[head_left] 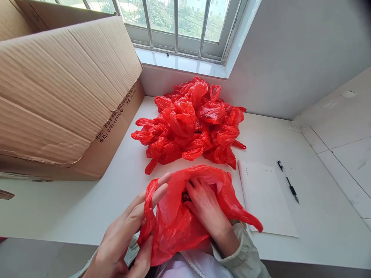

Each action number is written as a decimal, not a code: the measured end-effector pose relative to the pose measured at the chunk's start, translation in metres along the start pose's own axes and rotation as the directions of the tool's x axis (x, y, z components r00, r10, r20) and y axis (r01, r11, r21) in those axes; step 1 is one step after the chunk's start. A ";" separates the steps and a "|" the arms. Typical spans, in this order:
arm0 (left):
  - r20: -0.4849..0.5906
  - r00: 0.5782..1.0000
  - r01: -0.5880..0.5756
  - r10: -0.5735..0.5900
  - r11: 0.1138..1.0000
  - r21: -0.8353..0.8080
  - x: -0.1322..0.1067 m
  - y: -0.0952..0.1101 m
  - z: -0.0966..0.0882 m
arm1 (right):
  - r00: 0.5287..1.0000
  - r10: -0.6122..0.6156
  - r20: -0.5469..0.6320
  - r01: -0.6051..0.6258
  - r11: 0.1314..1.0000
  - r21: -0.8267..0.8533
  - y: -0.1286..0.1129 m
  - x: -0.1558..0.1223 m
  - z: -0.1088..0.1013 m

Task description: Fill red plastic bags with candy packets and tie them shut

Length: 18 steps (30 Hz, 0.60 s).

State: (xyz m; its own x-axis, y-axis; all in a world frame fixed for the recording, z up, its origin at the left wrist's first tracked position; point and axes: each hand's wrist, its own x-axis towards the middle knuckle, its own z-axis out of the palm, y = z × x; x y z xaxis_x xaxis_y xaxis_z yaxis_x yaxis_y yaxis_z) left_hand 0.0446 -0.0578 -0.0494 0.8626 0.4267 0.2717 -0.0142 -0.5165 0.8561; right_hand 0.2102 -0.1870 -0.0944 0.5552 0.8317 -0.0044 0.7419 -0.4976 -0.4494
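Note:
A red plastic bag [174, 227] hangs open in front of my body at the table's front edge. My left hand [130, 227] has one of its handles looped between the fingers and pinches its side with the thumb. Down inside the bag's mouth is my right hand [205, 200], its fingers curled and closed beside a small dark object [186, 196]. What that object is cannot be made out, and the fingertips are partly hidden. The bag's other handle [255, 222] droops to the right, past my right wrist.
Several knotted red bags [191, 119] are heaped at the back of the white table [321, 239]. A large cardboard box [69, 92] with an opened flap stands on the left. To the right lie a paper pad [266, 197] and a black pen [288, 181]. A barred window [185, 23] is behind.

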 end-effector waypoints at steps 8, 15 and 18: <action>0.120 0.990 -0.077 0.076 0.997 -0.001 0.012 0.001 -0.015 | 0.992 0.092 -0.091 -0.058 0.943 0.327 0.011 0.000 -0.022; 0.087 0.996 -0.037 0.038 0.999 -0.009 0.018 0.006 -0.016 | 0.953 0.287 -0.099 -0.224 0.886 0.407 0.006 -0.026 -0.041; -0.002 1.000 -0.007 0.007 0.999 -0.036 0.016 0.011 -0.015 | 0.933 0.351 -0.078 -0.272 0.830 0.488 0.003 -0.038 -0.045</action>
State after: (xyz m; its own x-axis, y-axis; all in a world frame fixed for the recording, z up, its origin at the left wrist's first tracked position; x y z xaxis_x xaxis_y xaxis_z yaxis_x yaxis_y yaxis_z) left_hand 0.0512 -0.0453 -0.0294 0.8615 0.4247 0.2783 -0.0384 -0.4921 0.8697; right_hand 0.2086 -0.2309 -0.0555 0.8081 0.5818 -0.0922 0.2814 -0.5188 -0.8073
